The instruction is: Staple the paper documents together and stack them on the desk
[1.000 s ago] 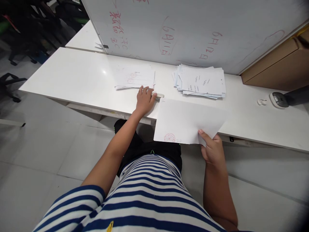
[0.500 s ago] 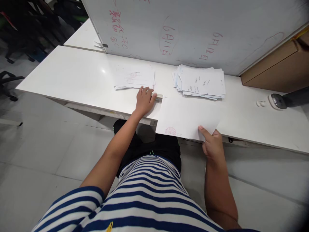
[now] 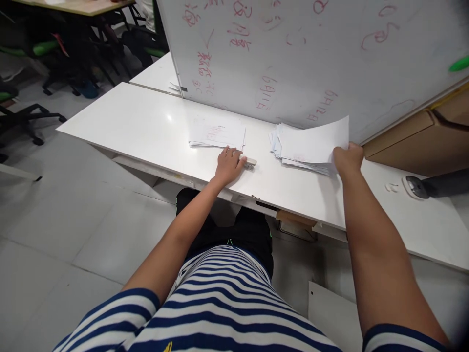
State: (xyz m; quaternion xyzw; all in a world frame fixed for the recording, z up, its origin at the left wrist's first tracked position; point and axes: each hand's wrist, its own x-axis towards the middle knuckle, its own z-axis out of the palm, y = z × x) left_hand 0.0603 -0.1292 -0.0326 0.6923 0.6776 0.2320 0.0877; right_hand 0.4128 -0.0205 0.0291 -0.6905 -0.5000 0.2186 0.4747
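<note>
My left hand (image 3: 229,167) is over a small white stapler (image 3: 250,161) on the desk, its fingers closed on the near end; the other end sticks out to the right. Just beyond those fingers lies a thin stack of printed sheets (image 3: 217,133) with red marks. In my right hand (image 3: 348,159) is the right edge of a sheet of paper (image 3: 317,142), pinched and tilted up. That sheet is above a thicker, uneven pile of papers (image 3: 277,144), covering most of it.
A whiteboard (image 3: 293,63) with red writing stands along the back of the white desk (image 3: 120,117). To the right are a cardboard box (image 3: 403,142), a dark cylindrical object (image 3: 445,185) and a small white item (image 3: 391,187). Office chairs (image 3: 32,117) stand at the left.
My right hand has carried the sheet from the desk's front edge, rightward and back, over the thicker pile. More of the stapler shows beside my left hand. The camera view has shifted.
</note>
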